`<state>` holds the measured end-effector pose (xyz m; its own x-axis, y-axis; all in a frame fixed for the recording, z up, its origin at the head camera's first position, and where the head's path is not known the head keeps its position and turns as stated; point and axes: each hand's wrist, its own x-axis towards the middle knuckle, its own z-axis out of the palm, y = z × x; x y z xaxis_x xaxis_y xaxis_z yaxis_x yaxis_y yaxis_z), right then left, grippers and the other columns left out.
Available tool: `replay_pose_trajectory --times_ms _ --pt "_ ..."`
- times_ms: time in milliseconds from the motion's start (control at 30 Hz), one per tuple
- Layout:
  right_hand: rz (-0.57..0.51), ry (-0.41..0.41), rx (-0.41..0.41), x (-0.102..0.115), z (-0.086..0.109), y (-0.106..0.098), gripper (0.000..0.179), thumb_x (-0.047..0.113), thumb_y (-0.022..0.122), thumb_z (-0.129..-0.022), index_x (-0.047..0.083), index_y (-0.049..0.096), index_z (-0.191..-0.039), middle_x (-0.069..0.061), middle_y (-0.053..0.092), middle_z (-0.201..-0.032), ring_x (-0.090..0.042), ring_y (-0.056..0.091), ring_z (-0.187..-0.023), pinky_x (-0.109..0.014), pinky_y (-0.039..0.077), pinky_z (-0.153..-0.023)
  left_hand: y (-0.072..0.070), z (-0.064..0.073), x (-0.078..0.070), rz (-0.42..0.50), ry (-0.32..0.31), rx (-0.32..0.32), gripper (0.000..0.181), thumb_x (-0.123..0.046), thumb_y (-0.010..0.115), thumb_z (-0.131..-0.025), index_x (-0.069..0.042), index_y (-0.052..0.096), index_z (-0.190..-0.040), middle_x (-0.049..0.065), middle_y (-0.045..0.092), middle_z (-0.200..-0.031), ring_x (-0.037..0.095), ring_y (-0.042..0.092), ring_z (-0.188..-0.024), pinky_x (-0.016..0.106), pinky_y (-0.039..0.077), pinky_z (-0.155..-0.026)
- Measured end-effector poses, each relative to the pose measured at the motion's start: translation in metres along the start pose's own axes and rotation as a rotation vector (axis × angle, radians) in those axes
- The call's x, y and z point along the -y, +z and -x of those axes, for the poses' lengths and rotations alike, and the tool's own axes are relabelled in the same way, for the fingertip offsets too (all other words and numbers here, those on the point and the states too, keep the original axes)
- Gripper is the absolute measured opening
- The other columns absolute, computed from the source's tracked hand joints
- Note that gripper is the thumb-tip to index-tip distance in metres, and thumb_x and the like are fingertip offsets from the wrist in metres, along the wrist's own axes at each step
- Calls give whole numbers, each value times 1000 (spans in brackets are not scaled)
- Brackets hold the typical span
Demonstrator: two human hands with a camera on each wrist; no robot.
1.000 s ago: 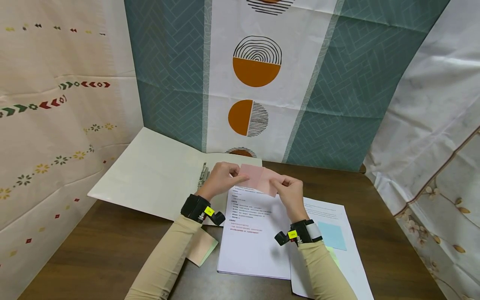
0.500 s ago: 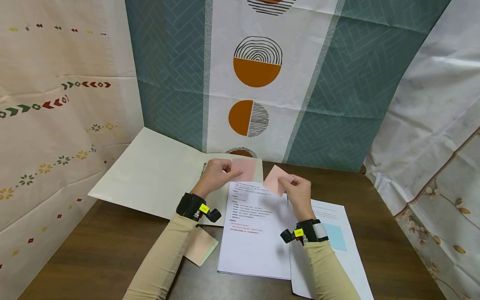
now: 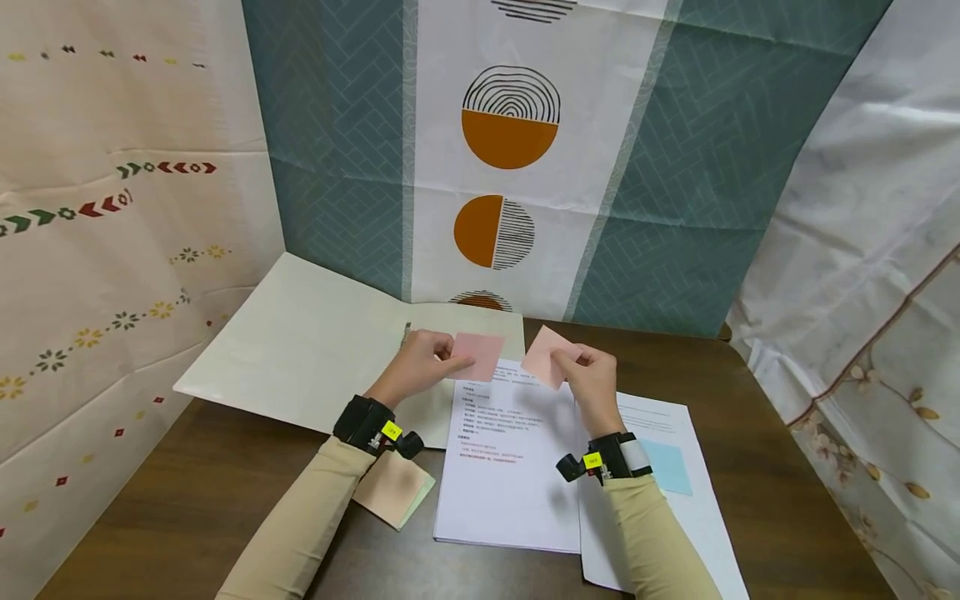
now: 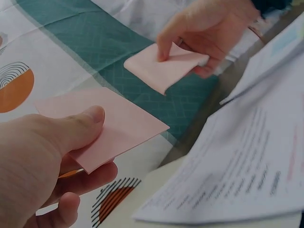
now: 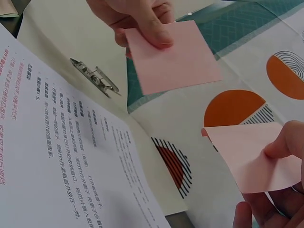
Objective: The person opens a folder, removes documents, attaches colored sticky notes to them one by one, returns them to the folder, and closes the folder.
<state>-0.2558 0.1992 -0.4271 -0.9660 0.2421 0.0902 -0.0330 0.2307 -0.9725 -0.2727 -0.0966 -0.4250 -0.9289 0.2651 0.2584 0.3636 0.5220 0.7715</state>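
Above the printout [image 3: 502, 496], the left hand [image 3: 424, 364] is pinching a flat sticky note [image 3: 481, 353], the right hand [image 3: 595, 390] a bent sticky note [image 3: 545, 353].

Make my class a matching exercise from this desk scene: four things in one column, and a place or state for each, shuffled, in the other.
Things
1. Left hand
2. Blue note
3. Binder
4. Tan note

Places and states
A. Lies on a white sheet at the right
B. Has green paper showing at its edge
C. Pinches a pink note
D. Lies spread open

Right pairs
1-C
2-A
3-D
4-B
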Motion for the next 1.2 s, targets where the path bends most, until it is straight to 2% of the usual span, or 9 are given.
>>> replay_pose_trajectory --times_ms 267,433,667,800,933,1200 --pt "14 10 -4 2 -2 0 28 24 78 -104 -4 81 -101 2 63 -88 -23 57 -102 -31 51 -81 -15 18 13 -69 30 62 35 -23 88 -98 -9 67 -74 -1 58 -71 16 52 -76 26 37 -66" --pt "11 9 0 3 -3 0 27 23 78 -104 -3 80 -98 2 62 -87 -24 56 -102 -33 50 -80 -28 33 15 -79 13 106 33 -20 90 -97 -9 67 -75 -3 54 -71 16 51 -75 25 35 -64" --pt "16 9 -5 3 -5 -1 29 25 78 -103 -4 80 -99 0 63 -89 -24 56 -103 -34 48 -79 -35 51 24 -114 14 184 40 -23 91 -96 -11 61 -72 -7 40 -69 15 47 -77 25 31 -64" --pt "22 18 -2 1 -3 -1 28 25 79 -103 -1 80 -94 0 63 -89 -24 56 -102 -35 47 -79 -41 61 30 -134 10 240 39 -24 91 -96 -13 62 -71 -9 42 -69 13 49 -79 25 34 -65" --pt "12 12 2 -1 -2 0 28 24 79 -102 0 77 -88 1 60 -85 -25 56 -100 -35 46 -77 -51 66 34 -138 30 316 39 -24 91 -96 -13 63 -70 -10 44 -67 10 49 -75 24 35 -65" --pt "5 -2 2 -1 -3 0 26 23 79 -102 -1 80 -91 2 62 -85 -24 56 -101 -35 46 -76 -66 63 32 -102 92 459 45 -21 90 -96 -12 58 -66 -14 38 -64 4 38 -69 22 29 -61"
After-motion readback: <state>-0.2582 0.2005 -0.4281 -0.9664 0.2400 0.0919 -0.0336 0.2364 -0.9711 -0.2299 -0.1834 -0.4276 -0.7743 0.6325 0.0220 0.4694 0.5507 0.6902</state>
